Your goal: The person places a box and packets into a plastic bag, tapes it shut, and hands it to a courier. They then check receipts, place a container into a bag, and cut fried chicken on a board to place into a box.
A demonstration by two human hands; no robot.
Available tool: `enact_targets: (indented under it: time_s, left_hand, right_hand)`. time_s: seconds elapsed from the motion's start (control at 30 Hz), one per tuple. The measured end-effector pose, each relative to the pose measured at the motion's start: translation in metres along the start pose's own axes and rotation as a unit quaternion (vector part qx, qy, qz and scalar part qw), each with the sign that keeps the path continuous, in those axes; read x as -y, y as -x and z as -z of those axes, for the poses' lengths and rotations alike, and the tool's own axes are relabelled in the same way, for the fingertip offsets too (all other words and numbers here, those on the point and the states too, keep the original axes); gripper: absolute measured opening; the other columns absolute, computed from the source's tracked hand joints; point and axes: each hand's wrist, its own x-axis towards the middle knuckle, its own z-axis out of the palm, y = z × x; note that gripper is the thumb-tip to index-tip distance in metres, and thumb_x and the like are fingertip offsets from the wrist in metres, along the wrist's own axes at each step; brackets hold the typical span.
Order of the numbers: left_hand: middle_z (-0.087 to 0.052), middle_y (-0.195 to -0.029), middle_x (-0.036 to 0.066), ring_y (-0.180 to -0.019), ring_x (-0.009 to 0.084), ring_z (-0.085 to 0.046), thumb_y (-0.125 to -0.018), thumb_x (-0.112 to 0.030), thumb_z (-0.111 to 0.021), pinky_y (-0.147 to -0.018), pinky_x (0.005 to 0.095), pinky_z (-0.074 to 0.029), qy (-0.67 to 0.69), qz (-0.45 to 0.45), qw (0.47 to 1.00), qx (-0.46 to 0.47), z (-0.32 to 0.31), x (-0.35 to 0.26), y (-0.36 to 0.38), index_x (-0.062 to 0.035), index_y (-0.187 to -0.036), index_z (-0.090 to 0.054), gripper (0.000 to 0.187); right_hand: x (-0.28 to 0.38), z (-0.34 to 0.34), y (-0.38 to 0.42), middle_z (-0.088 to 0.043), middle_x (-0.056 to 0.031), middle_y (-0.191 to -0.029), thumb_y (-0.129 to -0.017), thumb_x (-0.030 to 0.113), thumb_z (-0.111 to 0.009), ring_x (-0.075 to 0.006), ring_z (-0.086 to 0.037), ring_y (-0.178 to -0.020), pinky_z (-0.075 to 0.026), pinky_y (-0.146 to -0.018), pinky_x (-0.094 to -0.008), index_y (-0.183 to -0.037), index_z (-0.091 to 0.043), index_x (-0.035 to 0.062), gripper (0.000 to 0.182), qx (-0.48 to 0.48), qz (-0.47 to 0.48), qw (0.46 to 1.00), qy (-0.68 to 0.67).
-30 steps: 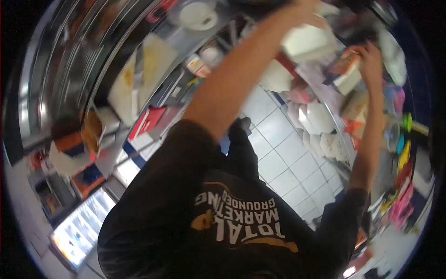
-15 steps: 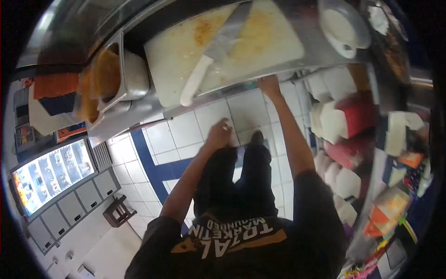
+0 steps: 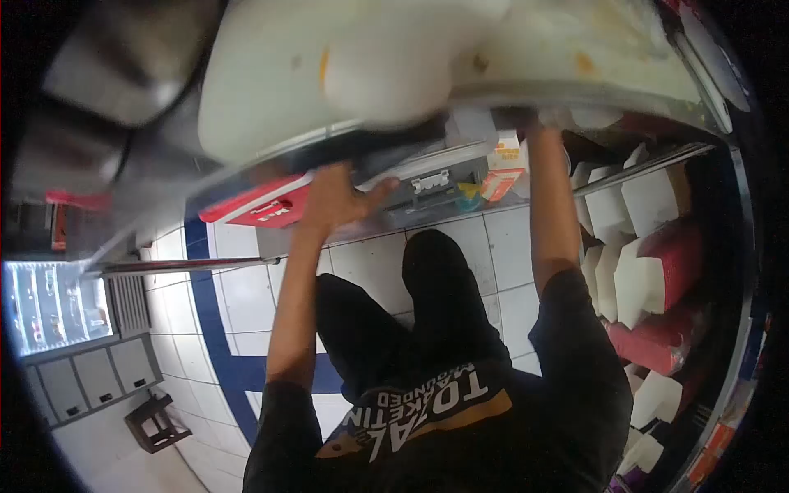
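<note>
Where the counter (image 3: 657, 113) overhangs, right hand (image 3: 549, 123) is part-hidden.

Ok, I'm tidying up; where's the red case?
In the head view, the red case is left of centre, below the white board, just left of the left hand, with the grey case to that hand's right.

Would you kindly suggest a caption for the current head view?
Left hand by a red case, right hand partly hidden under the worktop's edge, near an orange-and-white carton.

a dark stool (image 3: 145, 410) stands near grey cabinets (image 3: 94, 376), with a lit display (image 3: 54, 306) just beside them.
</note>
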Motion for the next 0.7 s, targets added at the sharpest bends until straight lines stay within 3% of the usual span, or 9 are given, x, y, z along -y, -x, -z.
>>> enact_targets:
  time_s: [0.03,0.1,0.2,0.33,0.4,0.43,0.5,0.53,0.7]
  left_hand:
    - [-0.060,-0.118,0.029,-0.089,0.0369,-0.069,-0.075,-0.040,-0.079,-0.087,0.0438,-0.050,-0.027,-0.152,0.977,-0.147,-0.001,0.011,-0.001,0.0109,-0.127,-0.048,0.079]
    - [-0.067,-0.103,0.025,-0.069,0.0322,-0.070,-0.074,-0.033,-0.080,-0.077,0.0420,-0.054,-0.027,-0.239,0.923,-0.300,0.008,0.009,0.001,0.0088,-0.123,-0.052,0.070]
    - [-0.065,-0.083,0.028,-0.076,0.0445,-0.065,-0.072,-0.029,-0.078,-0.067,0.0483,-0.051,0.080,-0.078,0.898,-0.425,0.012,0.021,0.006,0.0074,-0.116,-0.048,0.064]
    - [-0.063,-0.079,0.029,-0.072,0.0461,-0.064,-0.075,-0.022,-0.073,-0.065,0.0496,-0.051,0.159,0.018,0.860,-0.484,0.016,0.056,0.028,0.0083,-0.108,-0.048,0.051]
    - [-0.063,-0.078,0.028,-0.072,0.0461,-0.063,-0.075,-0.021,-0.072,-0.064,0.0497,-0.051,0.156,-0.004,0.837,-0.524,0.012,0.074,0.030,0.0078,-0.107,-0.048,0.049]
    - [-0.063,-0.077,0.028,-0.071,0.0460,-0.063,-0.075,-0.021,-0.071,-0.064,0.0497,-0.051,0.155,-0.006,0.825,-0.543,0.006,0.084,0.030,0.0076,-0.106,-0.048,0.048]
    - [-0.063,-0.077,0.028,-0.072,0.0467,-0.063,-0.074,-0.023,-0.070,-0.062,0.0505,-0.051,0.164,-0.051,0.792,-0.586,0.002,0.098,0.034,0.0071,-0.105,-0.048,0.048]
    - [-0.063,-0.078,0.028,-0.074,0.0457,-0.064,-0.074,-0.025,-0.069,-0.064,0.0498,-0.052,0.172,-0.044,0.800,-0.574,-0.002,0.102,0.037,0.0073,-0.106,-0.048,0.050]
    - [-0.065,-0.088,0.022,-0.078,0.0393,-0.067,-0.071,-0.032,-0.073,-0.067,0.0495,-0.055,0.217,-0.023,0.819,-0.530,-0.006,0.107,0.035,0.0031,-0.119,-0.047,0.064]
  right_hand:
    - [0.006,0.011,-0.014,-0.057,-0.0223,-0.122,-0.087,0.032,-0.060,-0.0317,-0.058,-0.111,-0.048,-0.091,-0.0464,-0.128,-0.049,0.0035,0.051,-0.013,0.011,1.000,-0.008]
    - [0.023,0.025,-0.040,-0.056,-0.0232,-0.123,-0.087,0.034,-0.060,-0.0326,-0.058,-0.112,-0.048,-0.091,-0.0475,-0.130,-0.048,0.0034,0.054,-0.026,0.041,0.999,-0.019]
    - [0.066,0.021,-0.084,-0.054,-0.0246,-0.126,-0.087,0.038,-0.060,-0.0340,-0.058,-0.113,-0.048,-0.090,-0.0492,-0.133,-0.046,0.0034,0.059,-0.006,0.091,0.995,-0.030]
    - [0.123,-0.059,-0.149,-0.052,-0.0265,-0.129,-0.087,0.043,-0.061,-0.0358,-0.057,-0.114,-0.049,-0.090,-0.0514,-0.137,-0.044,0.0033,0.066,0.101,0.152,0.983,-0.018]
    - [0.114,-0.141,-0.187,-0.051,-0.0275,-0.131,-0.087,0.046,-0.061,-0.0367,-0.057,-0.115,-0.049,-0.090,-0.0525,-0.139,-0.042,0.0032,0.070,0.176,0.182,0.967,-0.027]
    - [0.144,-0.117,-0.157,-0.048,-0.0271,-0.135,-0.085,0.042,-0.065,-0.0359,-0.058,-0.114,-0.059,-0.068,-0.0457,-0.142,-0.037,0.0014,0.075,0.334,0.099,0.937,-0.023]
    - [0.112,-0.190,-0.170,-0.036,-0.0256,-0.143,-0.087,0.040,-0.063,-0.0359,-0.059,-0.110,-0.063,-0.067,-0.0377,-0.148,-0.021,-0.0010,0.085,0.365,0.057,0.929,0.017]
    - [0.115,-0.207,-0.163,-0.037,-0.0237,-0.142,-0.090,0.036,-0.061,-0.0343,-0.060,-0.107,-0.062,-0.074,-0.0393,-0.147,-0.024,-0.0015,0.078,0.320,0.055,0.945,0.037]
    - [0.100,-0.246,-0.173,-0.039,-0.0228,-0.139,-0.090,0.037,-0.060,-0.0337,-0.061,-0.105,-0.061,-0.073,-0.0398,-0.145,-0.026,-0.0008,0.075,0.245,0.060,0.968,0.020]
